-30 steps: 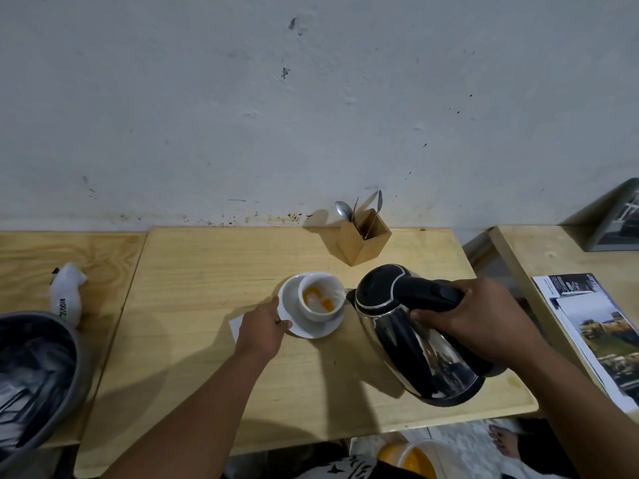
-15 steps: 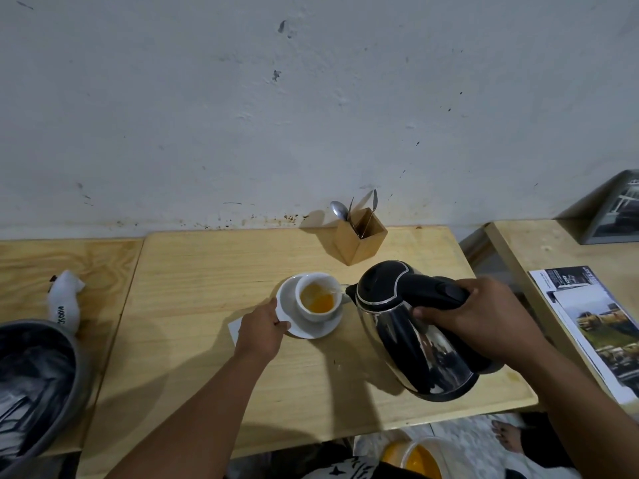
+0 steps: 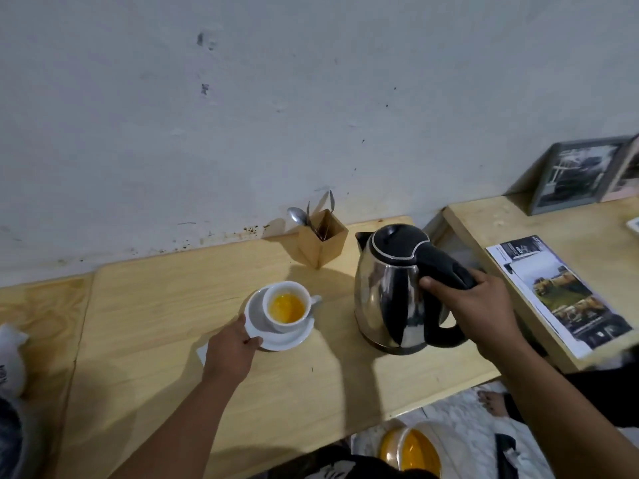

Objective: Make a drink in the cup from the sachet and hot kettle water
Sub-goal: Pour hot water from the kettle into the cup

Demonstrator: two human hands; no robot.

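A white cup holding orange liquid stands on a white saucer in the middle of the wooden table. My left hand grips the saucer's near-left rim. A white sachet peeks out from under that hand. To the right, the steel kettle with a black lid stands upright on the table. My right hand is closed around its black handle.
A wooden holder with spoons stands by the wall behind the cup. A second table at the right carries a magazine and a picture frame. A white bag lies at the far left. An orange bowl sits on the floor.
The kettle has gone from tilted over the cup to upright on the table at the right. The cup now holds more orange liquid. My left hand stays on the saucer.
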